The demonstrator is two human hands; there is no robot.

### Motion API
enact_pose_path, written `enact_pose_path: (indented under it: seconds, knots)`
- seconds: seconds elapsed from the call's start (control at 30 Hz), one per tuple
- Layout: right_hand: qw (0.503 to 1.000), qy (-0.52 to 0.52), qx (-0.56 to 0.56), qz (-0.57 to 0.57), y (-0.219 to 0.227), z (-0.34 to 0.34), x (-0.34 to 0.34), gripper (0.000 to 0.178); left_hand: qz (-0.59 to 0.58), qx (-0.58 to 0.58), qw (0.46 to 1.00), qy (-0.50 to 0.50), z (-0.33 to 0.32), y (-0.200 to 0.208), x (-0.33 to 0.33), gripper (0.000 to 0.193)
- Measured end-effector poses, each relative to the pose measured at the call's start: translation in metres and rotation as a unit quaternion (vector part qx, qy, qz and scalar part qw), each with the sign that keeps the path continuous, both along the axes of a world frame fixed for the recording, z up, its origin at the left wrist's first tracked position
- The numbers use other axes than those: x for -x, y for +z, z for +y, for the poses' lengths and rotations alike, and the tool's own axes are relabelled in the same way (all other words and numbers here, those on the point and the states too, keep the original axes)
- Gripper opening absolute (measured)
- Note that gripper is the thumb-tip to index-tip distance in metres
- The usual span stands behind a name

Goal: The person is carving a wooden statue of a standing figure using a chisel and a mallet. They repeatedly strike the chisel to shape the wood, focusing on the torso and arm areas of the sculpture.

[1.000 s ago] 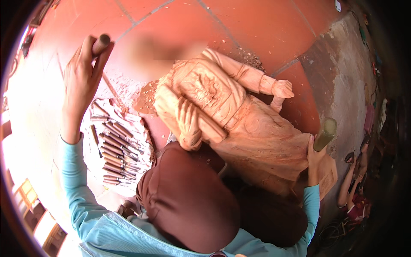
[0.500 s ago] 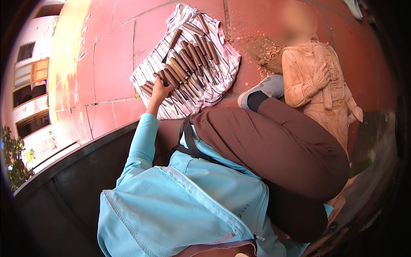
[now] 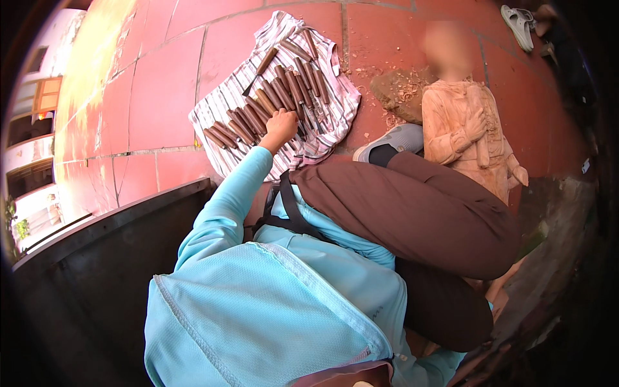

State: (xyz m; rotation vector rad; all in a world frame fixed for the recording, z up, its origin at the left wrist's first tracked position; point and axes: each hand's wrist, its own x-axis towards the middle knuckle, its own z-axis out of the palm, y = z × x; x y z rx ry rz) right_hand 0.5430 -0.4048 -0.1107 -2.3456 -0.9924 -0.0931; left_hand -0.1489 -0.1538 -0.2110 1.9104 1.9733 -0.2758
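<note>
My left hand is over the lower middle of a spread of carving chisels, its fingers curled down among their handles. Whatever the fingers grip is hidden beneath them. The chisels have brown wooden handles and metal blades, and most lie side by side in slanting rows. Under them is a striped white and pink cloth garment, laid flat on the floor. My right hand is out of sight; only its light blue sleeve shows at the lower right.
A carved wooden figure lies right of my bent leg. Beside it, a brown block carries wood shavings. Red tiles cover the floor. A dark panel stands at my left, and a pale shoe is at the far right.
My left hand has moved right across the chisels, from the left group of handles to the middle. The view has shifted slightly, showing more of the shoe at the far right.
</note>
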Motion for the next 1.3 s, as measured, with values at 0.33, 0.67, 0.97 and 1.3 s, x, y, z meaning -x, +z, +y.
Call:
enact_pose_path:
  seconds: [0.33, 0.67, 0.97, 1.3]
  knots:
    - [1.0, 0.005, 0.004, -0.004, 0.005, 0.002, -0.004, 0.059, -0.121, 0.006, 0.985, 0.12, -0.004, 0.009, 0.047, 0.025]
    - [1.0, 0.012, 0.003, 0.003, 0.012, -0.02, -0.019, 0.061, -0.145, -0.114, 0.982, 0.045, 0.02, 0.01, 0.054, 0.027]
    - [0.999, -0.01, 0.004, -0.043, 0.017, -0.017, -0.025, 0.065, 0.066, -0.023, 0.983, 0.172, 0.141, -0.008, 0.023, 0.037]
    - [0.998, 0.032, -0.038, 0.03, 0.047, -0.004, 0.012, 0.051, -0.131, -0.212, 0.935, 0.253, 0.148, -0.048, 0.05, 0.048]
